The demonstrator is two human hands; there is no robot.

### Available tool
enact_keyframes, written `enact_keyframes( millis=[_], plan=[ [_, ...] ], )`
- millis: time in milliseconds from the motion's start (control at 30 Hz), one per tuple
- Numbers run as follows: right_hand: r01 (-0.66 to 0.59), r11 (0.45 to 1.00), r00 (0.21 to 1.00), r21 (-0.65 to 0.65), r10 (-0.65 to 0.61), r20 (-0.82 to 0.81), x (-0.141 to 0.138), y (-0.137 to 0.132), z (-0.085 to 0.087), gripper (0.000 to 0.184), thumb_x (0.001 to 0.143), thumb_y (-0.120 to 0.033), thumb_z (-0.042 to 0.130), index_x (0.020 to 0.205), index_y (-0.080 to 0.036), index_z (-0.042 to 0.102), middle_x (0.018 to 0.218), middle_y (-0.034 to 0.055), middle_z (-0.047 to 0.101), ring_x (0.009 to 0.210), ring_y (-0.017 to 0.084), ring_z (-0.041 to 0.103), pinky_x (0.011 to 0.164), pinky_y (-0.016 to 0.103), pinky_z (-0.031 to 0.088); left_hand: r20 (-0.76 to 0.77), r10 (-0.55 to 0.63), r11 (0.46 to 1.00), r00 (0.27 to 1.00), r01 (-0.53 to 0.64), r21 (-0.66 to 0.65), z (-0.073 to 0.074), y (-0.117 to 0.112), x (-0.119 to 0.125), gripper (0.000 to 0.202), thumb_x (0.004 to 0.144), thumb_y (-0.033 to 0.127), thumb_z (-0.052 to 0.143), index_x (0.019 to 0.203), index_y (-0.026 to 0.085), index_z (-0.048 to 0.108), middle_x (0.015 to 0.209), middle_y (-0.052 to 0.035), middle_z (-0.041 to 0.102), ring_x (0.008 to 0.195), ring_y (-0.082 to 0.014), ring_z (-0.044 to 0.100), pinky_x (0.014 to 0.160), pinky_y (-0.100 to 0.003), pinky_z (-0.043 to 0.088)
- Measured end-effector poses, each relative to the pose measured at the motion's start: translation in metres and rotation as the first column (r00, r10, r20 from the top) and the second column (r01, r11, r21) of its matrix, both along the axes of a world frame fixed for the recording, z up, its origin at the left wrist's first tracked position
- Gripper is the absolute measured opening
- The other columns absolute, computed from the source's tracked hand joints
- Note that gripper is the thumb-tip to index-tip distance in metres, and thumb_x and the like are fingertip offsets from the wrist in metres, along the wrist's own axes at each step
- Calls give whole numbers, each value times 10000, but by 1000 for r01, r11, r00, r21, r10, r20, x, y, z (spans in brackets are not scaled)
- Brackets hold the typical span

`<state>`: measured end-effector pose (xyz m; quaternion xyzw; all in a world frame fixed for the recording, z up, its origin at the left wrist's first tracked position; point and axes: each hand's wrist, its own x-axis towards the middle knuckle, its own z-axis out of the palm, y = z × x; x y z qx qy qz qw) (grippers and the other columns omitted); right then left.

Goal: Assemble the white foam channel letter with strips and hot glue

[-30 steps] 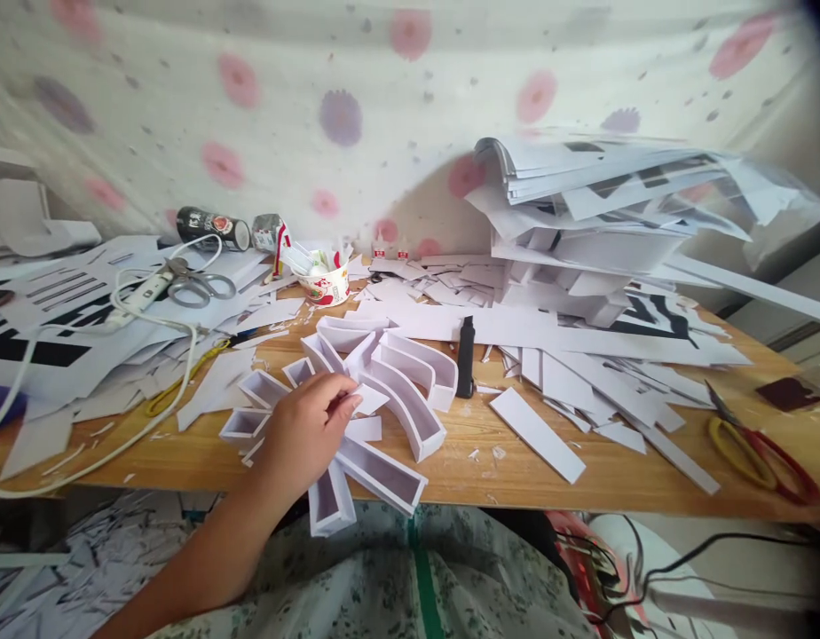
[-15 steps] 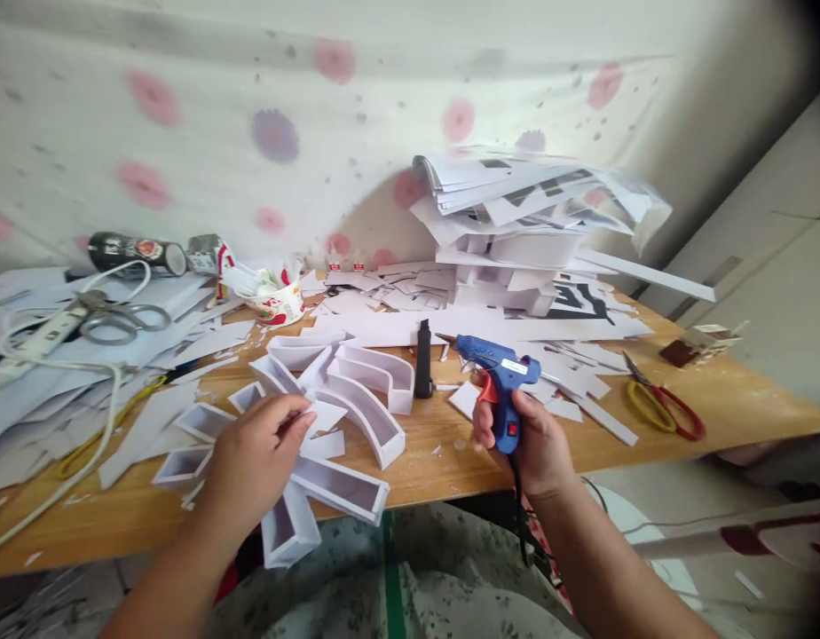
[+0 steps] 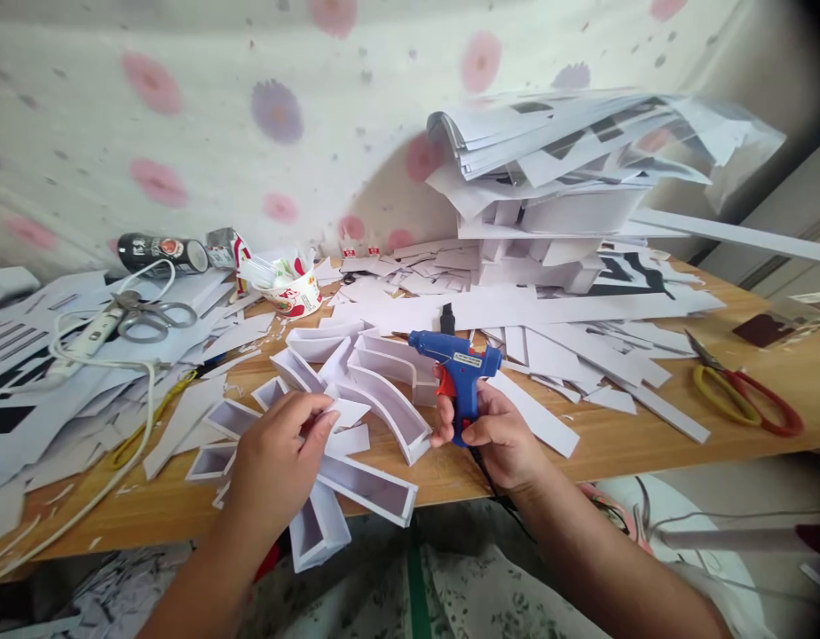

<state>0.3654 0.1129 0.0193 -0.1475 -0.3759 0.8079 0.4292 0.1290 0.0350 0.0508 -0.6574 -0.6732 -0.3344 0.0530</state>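
Note:
A white foam-board shape made of channel-like walls lies on the wooden table, partly over the front edge. My left hand rests on its middle with the fingers pinching a small white foam-board piece. My right hand is closed around the grip of a blue hot glue gun with a red trigger. The gun's nozzle points left, just above the shape's curved walls. Its black cord drops off the table edge below my right hand.
White offcuts and strips cover the table. A tall stack of paper sheets stands at the back right. Red-and-yellow scissors lie right; grey scissors, a power strip with white cable, a paper cup and a dark can lie left.
My right hand came into view holding the glue gun and has moved it left toward the foam-board shape. My left hand stays on the shape.

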Motion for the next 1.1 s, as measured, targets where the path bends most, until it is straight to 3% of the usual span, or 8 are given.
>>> enact_keyframes(
  millis=[100, 467, 733, 933, 1033, 1100],
  plan=[
    [12, 999, 1000, 41, -13, 8, 3, -1, 0, 496, 525, -47, 568, 1001, -169, 641, 783, 6, 659, 618, 138, 576, 695, 343, 535, -2, 10, 1000, 1000, -10, -17, 1, -1, 1, 164, 885, 351, 511, 856, 224, 611, 806, 10, 664, 738, -167, 628, 681, -274, 468],
    [30, 992, 997, 119, -22, -68, 8, -2, -2, 394, 672, -183, 616, 1066, -162, 619, 818, 37, 709, 574, 155, 620, 614, 316, 516, -10, 20, 1000, 1000, -21, -9, 2, 1, 1, 168, 867, 363, 520, 845, 229, 620, 770, 13, 670, 681, -162, 624, 652, -266, 472],
    [-5, 1000, 995, 25, 7, -102, 9, -4, 1, 363, 726, -331, 690, 1042, -161, 641, 574, -45, 562, 447, 92, 452, 584, 310, 533, 69, 37, 998, 997, -33, -47, 5, 2, 2, 177, 840, 372, 548, 830, 221, 642, 759, 2, 686, 693, -176, 637, 658, -278, 474],
    [-63, 993, 990, 103, 49, 130, 15, -13, -15, 287, 766, -405, 723, 938, -186, 653, 587, -36, 579, 454, 99, 513, 526, 258, 495, 253, 68, 989, 965, -32, -141, 7, -1, 3, 162, 814, 346, 591, 836, 207, 670, 755, 11, 692, 678, -158, 635, 656, -266, 481],
    [-89, 965, 961, 248, 18, 276, 18, -16, -19, 260, 785, -393, 717, 949, -197, 671, 765, 25, 665, 563, 128, 581, 561, 266, 510, 293, 12, 993, 956, 22, -114, 8, -3, 2, 135, 813, 310, 608, 832, 196, 678, 757, 2, 682, 688, -150, 625, 659, -259, 485],
    [-102, 918, 943, 382, -33, 331, 18, -17, -16, 239, 801, -348, 707, 1001, -223, 669, 897, 48, 680, 708, 166, 631, 653, 291, 538, 269, -56, 996, 962, 71, -45, 10, -3, 2, 105, 814, 269, 614, 805, 191, 684, 776, -13, 669, 730, -152, 625, 685, -259, 494]
  ],
)
